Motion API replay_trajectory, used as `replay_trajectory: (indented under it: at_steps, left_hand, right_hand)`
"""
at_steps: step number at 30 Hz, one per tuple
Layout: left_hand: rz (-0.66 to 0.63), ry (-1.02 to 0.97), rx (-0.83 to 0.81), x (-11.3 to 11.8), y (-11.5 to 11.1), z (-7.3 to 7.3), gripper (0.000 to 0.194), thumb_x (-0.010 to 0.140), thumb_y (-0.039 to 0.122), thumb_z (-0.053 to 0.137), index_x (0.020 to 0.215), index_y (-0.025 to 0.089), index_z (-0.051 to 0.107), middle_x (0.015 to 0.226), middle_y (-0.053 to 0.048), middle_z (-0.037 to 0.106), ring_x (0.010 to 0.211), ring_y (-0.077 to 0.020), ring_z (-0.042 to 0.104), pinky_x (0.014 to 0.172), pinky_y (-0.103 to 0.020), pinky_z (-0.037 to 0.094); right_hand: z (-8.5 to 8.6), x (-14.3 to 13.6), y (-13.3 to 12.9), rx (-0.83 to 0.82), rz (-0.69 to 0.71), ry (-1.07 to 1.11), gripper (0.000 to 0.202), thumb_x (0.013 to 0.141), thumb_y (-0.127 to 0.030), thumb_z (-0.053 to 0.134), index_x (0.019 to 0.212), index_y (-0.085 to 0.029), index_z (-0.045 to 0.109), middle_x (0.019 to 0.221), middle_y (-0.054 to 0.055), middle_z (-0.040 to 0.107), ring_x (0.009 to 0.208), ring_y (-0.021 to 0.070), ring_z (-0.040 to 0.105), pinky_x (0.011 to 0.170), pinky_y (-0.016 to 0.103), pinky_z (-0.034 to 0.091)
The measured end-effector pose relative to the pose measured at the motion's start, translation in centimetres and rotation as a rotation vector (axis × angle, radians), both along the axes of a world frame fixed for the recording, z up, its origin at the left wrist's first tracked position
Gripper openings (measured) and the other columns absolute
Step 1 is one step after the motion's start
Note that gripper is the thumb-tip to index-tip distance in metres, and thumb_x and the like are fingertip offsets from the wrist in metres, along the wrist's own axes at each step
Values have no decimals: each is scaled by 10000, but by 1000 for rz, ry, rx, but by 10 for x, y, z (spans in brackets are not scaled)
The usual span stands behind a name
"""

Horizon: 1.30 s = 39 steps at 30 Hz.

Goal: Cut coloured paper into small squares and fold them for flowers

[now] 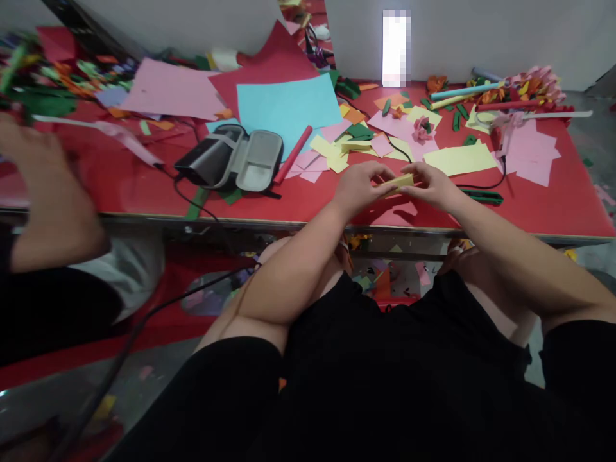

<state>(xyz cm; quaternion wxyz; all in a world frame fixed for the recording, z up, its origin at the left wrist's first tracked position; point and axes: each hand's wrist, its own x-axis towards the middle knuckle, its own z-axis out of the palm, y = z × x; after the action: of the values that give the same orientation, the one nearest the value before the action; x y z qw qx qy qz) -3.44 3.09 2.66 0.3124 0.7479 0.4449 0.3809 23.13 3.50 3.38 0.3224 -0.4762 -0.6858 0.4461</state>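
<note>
A small folded piece of yellow paper (pixel 400 184) is held between my two hands, just above the red table near its front edge. My left hand (pixel 362 186) pinches its left end between thumb and fingers. On the other side, my right hand (pixel 433 186) has its fingers closed on the right end. Pink paper lies on the table beneath the hands. Right behind them are yellow and pink paper pieces, and a larger yellow sheet (pixel 459 159) lies to the right. A green cutter (pixel 481 196) rests beside my right wrist.
On the red table (pixel 308 212), an open case (pixel 255 160), a red rolled tube (pixel 294 154) and blue sheets (pixel 289 106) lie left. Glue guns with cables (pixel 505 131) and paper flowers stand right. A person's arm (pixel 52 192) is at far left. A lit phone (pixel 395 48) stands behind.
</note>
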Motion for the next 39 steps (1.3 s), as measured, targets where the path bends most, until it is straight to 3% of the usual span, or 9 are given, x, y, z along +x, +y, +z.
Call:
replay_trajectory:
  at_steps: [4,9,13,17,21,25,28,39]
  left_hand:
    - [-13,69,31,-7,4,-4,168,1076,497,891,1071,349,971,1110,-82,878,1063,-316,775,978,-430,594]
    - [-7,157,43,-16,-3,-14,274,1132,595,832,1132,386,1010,1104,-85,855,1123,-347,781,1043,-474,568]
    - [5,136,97,-17,-9,-22,375,1198,652,760,1206,381,1019,1127,-95,869,1074,-310,781,1036,-475,565]
    - [28,130,181,-16,-9,-31,460,1204,737,738,1256,366,1003,1126,-95,879,1073,-293,795,1025,-473,602]
    - [52,120,191,-17,-8,-36,458,1216,724,738,1306,352,989,1206,-112,899,1130,-291,830,1034,-453,639]
    - [77,106,154,-19,-10,-37,497,1160,751,821,1394,337,967,1373,-109,919,1264,-301,849,1149,-441,666]
    - [99,91,119,-19,-11,-37,539,1110,763,885,1409,321,957,1406,-115,926,1316,-316,850,1209,-453,659]
    - [97,-8,147,-14,-9,-34,416,1148,694,866,1134,295,981,1088,-96,925,1002,-263,844,903,-404,640]
  right_hand:
    - [-13,-1,12,-9,10,-39,401,912,-552,1032,1200,-333,859,1025,55,858,980,332,784,1067,607,711]
    - [-9,-3,7,160,72,-190,243,959,-464,1005,1117,-294,931,1160,113,899,1134,389,797,1182,648,648]
    - [-1,-6,-2,124,54,-189,154,1034,-454,951,1084,-308,959,1123,100,901,1098,365,822,1097,589,680]
    - [1,-7,-6,149,37,-200,184,1062,-459,912,1083,-283,961,1107,92,924,1037,333,846,1012,544,698]
    - [-1,-8,-6,191,30,-225,188,1068,-450,915,1107,-272,965,1108,96,937,1032,328,857,976,516,704]
    - [-4,-8,-6,217,23,-252,164,1048,-387,937,1164,-272,962,1141,98,934,1077,344,866,999,520,705]
    - [-5,-7,-7,261,15,-262,254,1028,-339,926,1271,-270,953,1221,104,938,1124,350,869,1036,530,708]
    - [-9,-8,-5,289,6,-247,204,1016,-367,911,1183,-257,949,1128,104,931,1032,326,848,983,510,709]
